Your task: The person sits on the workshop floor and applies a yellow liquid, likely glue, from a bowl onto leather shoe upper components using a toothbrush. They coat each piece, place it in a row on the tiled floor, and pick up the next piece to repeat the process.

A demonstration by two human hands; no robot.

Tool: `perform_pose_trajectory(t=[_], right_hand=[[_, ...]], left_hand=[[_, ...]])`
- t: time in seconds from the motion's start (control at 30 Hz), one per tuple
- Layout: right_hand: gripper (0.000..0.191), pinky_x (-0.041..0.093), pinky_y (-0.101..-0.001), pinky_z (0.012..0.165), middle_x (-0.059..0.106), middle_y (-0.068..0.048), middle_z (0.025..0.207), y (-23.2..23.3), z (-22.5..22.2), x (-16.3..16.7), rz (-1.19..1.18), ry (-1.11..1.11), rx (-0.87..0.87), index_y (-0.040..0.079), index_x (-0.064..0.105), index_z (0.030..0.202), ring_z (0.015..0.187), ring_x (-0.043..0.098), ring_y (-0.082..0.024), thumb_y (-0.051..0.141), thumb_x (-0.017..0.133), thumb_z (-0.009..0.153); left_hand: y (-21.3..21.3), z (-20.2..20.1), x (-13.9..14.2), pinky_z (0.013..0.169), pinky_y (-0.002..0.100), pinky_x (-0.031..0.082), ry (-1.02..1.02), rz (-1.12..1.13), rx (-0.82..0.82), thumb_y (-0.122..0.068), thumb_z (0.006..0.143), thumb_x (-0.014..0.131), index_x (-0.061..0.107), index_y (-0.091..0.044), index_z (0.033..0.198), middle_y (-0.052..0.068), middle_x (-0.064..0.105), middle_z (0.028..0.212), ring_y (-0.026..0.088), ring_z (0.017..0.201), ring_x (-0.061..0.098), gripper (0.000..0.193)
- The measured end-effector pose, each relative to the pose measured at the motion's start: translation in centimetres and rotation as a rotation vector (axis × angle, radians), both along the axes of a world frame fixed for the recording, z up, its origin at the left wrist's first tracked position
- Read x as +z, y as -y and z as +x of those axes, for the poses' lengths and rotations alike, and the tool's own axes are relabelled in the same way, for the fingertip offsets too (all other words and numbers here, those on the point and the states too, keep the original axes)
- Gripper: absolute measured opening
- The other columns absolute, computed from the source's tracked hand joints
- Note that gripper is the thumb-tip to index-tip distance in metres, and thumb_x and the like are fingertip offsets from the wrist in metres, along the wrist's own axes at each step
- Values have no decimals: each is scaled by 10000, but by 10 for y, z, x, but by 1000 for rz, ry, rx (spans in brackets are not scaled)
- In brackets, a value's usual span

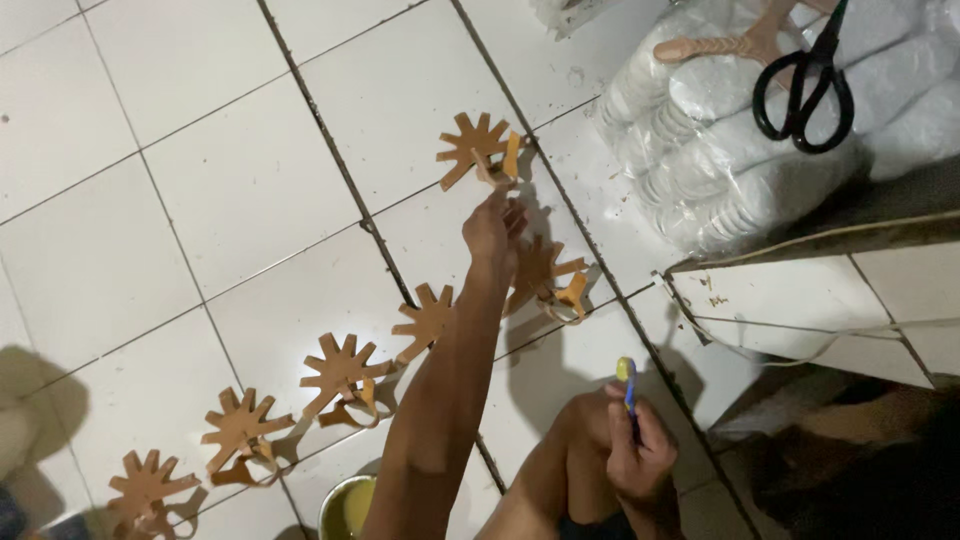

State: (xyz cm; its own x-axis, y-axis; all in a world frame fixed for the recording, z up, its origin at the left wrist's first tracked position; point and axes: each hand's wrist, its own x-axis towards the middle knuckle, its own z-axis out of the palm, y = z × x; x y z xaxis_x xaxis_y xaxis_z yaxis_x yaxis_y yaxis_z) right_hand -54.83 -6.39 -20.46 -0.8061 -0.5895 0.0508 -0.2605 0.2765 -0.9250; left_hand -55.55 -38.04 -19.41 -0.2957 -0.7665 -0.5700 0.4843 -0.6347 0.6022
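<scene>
- Seen from above: left hand [493,228] stretched far out over the white tiled floor [200,200], fingers pinched narrow on the edge of the topmost tan star-shaped cutout [476,150], as if setting it in place at the head of the row.
- Laid out in a curving line across the tiles: more star-shaped cutouts [340,370], each with a looped strip beneath, spaced apart rather than stacked, probably so none touches another.
- One cutout [545,275] just beside the outstretched wrist, partly hidden by the forearm.
- Right hand [638,455] held close to the body, closed around a small brush with a yellow tip [627,380], tip pointing up and kept clear of the floor.
- Below the left arm, at the frame's bottom edge: a round tin of yellowish liquid [347,505], within easy reach of the brush.
- Upper right: bagged stacks of white discs [720,170], with black scissors [808,85] and a tan handle-shaped piece [720,45] resting on top, parked out of the way.
</scene>
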Motion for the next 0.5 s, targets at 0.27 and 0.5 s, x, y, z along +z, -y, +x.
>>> perform_pose_trajectory(t=[0.27, 0.5], right_hand=[[305, 505, -285, 776, 685, -109, 944, -10, 9, -4, 6, -21, 92, -5, 697, 1297, 850, 616, -159, 96, 567, 1040], [283, 494, -273, 794, 663, -70, 908, -3, 39, 7, -84, -186, 367, -27, 680, 1326, 851, 613, -138, 71, 550, 1094]], left_hand=[[-128, 187, 14, 682, 308, 523, 189, -233, -24, 11, 928, 625, 617, 67, 1245, 112, 691, 907, 190, 779, 643, 322], [-239, 445, 31, 699, 305, 550, 469, -231, 317, -49, 936, 662, 671, 64, 1199, 107, 724, 895, 181, 760, 669, 286]])
